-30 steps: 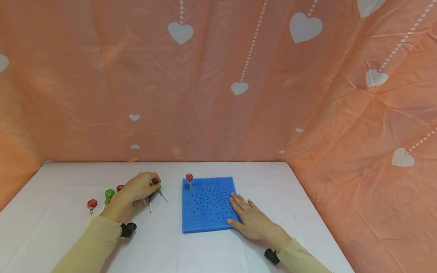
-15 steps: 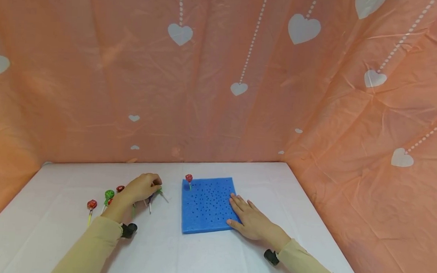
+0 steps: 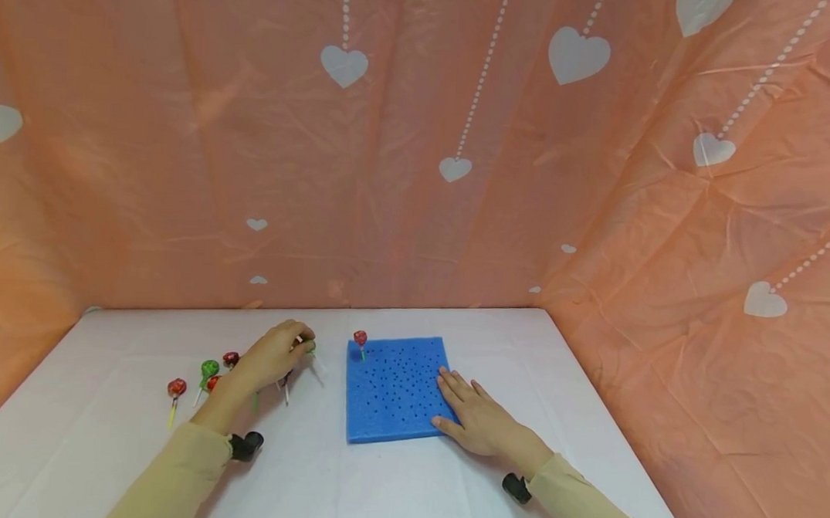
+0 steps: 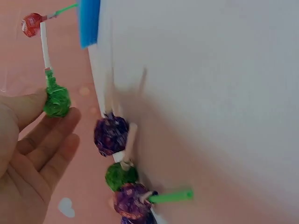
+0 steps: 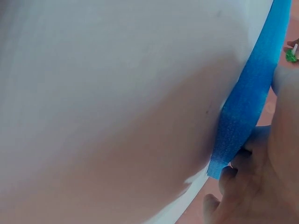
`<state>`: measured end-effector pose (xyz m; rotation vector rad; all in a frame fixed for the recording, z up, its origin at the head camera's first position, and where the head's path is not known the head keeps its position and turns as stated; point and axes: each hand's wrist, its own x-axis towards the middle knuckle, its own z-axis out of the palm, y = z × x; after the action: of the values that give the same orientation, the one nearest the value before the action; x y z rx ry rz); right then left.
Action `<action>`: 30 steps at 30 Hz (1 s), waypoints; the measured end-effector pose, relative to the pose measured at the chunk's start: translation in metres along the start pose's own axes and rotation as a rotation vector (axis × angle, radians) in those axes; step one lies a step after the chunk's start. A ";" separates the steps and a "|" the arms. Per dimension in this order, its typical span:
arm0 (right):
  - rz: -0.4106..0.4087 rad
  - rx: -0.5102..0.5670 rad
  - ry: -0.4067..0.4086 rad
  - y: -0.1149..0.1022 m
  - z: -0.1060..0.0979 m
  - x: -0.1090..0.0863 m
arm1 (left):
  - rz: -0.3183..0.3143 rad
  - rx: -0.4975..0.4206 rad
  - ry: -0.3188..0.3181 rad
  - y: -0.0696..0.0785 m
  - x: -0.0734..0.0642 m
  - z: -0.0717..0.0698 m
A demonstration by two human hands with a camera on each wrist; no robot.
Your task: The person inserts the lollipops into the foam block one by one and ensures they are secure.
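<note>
My left hand (image 3: pixel 273 359) pinches a lollipop in a green wrapper (image 4: pixel 58 100) by its head, between thumb and fingers. Its white stick points away from the palm, and it hangs a little above the table left of a blue foam board (image 3: pixel 380 427) dotted with small holes. A red lollipop (image 3: pixel 360 338) stands upright in the board's far left corner. On the right edge of the board rests my right hand (image 3: pixel 480 420), fingers straight and spread. Beneath and beside my left hand lie several more lollipops, among them a purple one (image 4: pixel 111 134); my arm partly hides them.
A red lollipop with a yellow stick (image 3: pixel 176 388) and a green one (image 3: pixel 209 369) lie at the left of the white table (image 3: pixel 405 490). An orange cloth with white hearts (image 3: pixel 388 235) hangs behind and at the sides.
My left hand has lifted the green lollipop slightly and moved a little to the right with it. The right hand and the foam board have stayed where they were.
</note>
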<state>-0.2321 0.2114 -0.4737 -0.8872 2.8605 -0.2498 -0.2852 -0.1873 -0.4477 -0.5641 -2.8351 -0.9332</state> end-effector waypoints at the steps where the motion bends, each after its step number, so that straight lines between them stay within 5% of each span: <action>1: 0.000 -0.001 0.000 0.000 0.000 0.000 | 0.006 -0.012 0.019 0.001 -0.001 0.000; 13: 0.003 -0.003 -0.002 0.000 0.000 0.000 | 0.087 -0.048 0.197 0.026 0.004 0.006; 21: -0.003 -0.001 -0.006 0.000 0.001 0.000 | 0.243 -0.094 0.351 0.042 0.015 0.012; 30: -0.002 -0.005 -0.005 0.000 0.001 0.000 | 0.314 -0.103 0.389 0.061 0.027 0.019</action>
<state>-0.2317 0.2114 -0.4746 -0.8900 2.8570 -0.2396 -0.2869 -0.1222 -0.4239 -0.7220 -2.2867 -1.0035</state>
